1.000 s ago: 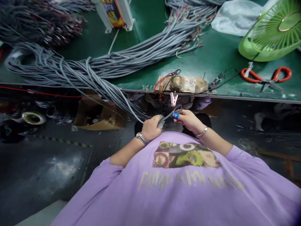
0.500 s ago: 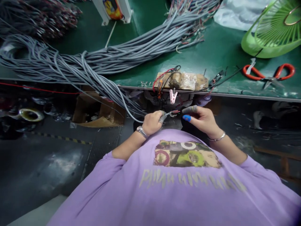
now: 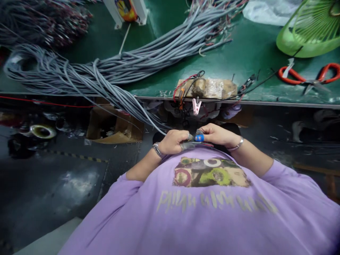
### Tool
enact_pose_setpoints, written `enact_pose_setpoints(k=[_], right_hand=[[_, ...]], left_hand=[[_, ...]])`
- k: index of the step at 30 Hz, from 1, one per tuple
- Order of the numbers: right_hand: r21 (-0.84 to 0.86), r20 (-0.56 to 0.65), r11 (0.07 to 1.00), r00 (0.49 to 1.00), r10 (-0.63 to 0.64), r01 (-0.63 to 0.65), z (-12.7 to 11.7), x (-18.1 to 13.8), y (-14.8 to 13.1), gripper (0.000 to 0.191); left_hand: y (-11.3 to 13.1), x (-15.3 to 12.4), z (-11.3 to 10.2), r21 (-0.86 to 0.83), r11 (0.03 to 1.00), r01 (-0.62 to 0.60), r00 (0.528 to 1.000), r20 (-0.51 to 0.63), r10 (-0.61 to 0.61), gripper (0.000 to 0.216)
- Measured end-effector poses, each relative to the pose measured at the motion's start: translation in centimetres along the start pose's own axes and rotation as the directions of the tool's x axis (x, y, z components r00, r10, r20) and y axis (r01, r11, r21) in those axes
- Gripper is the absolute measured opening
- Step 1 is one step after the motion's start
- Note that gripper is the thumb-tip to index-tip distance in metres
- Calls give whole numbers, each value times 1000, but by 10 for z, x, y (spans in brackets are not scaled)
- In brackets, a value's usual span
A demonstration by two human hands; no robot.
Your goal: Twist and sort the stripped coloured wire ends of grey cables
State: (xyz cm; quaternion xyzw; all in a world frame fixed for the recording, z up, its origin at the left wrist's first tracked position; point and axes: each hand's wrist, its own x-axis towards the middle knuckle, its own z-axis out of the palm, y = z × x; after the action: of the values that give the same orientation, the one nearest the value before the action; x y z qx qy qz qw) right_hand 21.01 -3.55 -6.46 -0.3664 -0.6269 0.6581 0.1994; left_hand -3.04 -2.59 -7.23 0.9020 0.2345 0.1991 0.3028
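Observation:
My left hand [image 3: 174,141], with a watch on the wrist, is closed round the end of a grey cable [image 3: 148,118] that runs down from the big grey cable bundle [image 3: 111,76] on the green bench [image 3: 239,60]. My right hand [image 3: 216,135], with a bracelet and a blue cot on one fingertip, is pinched against the cable's end right beside the left hand's fingers. Both hands sit close to my chest, just below the bench edge. The cable's stripped tip is hidden between the fingers.
A taped block with red and black wires [image 3: 207,88] and a pink clip [image 3: 196,105] sit at the bench edge. Red-handled scissors [image 3: 309,76] and a green fan [image 3: 310,28] lie at the right. A cardboard box [image 3: 114,127] and a tape roll [image 3: 42,131] are under the bench.
My right hand, open and apart from the cable half a second ago, has come back and pinched its end. Both hands have dropped closer to my chest.

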Motion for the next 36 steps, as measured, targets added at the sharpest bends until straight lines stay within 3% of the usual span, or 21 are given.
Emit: enact_pose_setpoints(k=[3,6,10,11,14,16,18,20,22,25,28,31,34,36], right_hand=[[153,-258,988,965,46,-6,10,9,8,54],[141,-444,990,893,75,-13,14,19,19,54],[140,-669,988,729,145,-69,2,20,33,55],[147,-688,988,712,143,-56,-2,17,35,55],[98,-591,995,806,32,32,-4,8,33,51],[-63,-536,992,835,-128,111,2,3,26,44],[-318,-495,925,797,-347,205,12,0,15,34],[-539,-417,798,738,-530,269,21,0,1,28],[-659,-331,691,711,-621,297,27,3,-12,33],[-712,-218,605,707,-673,357,32,16,-25,42],[-658,-157,603,701,-696,452,34,31,-27,27],[-546,-216,705,738,-640,452,35,38,-24,15],[-247,-284,879,837,-469,409,36,38,-20,24],[67,-233,950,930,-283,306,35,36,-17,33]], left_hand=[[-2,-2,0,-201,979,18,996,-77,-34,28],[-4,-7,1,-320,947,24,987,-142,-73,29],[-4,-19,5,-489,871,41,980,-150,-131,29],[-5,-22,7,-534,843,62,974,-154,-169,29],[-10,-29,12,-686,717,124,916,-198,-348,37],[-15,-31,15,-787,606,115,861,-226,-456,45],[-18,-31,16,-850,519,86,821,-234,-520,51],[-20,-30,15,-883,460,90,810,-203,-550,55],[-19,-29,13,-897,426,119,813,-158,-560,58],[-15,-30,12,-901,408,146,823,-119,-556,57],[-11,-31,13,-902,405,152,827,-108,-551,55],[-10,-31,13,-908,393,149,826,-104,-555,54],[-11,-30,11,-912,381,156,843,-78,-532,55],[-12,-27,10,-910,374,179,867,-34,-497,57]])
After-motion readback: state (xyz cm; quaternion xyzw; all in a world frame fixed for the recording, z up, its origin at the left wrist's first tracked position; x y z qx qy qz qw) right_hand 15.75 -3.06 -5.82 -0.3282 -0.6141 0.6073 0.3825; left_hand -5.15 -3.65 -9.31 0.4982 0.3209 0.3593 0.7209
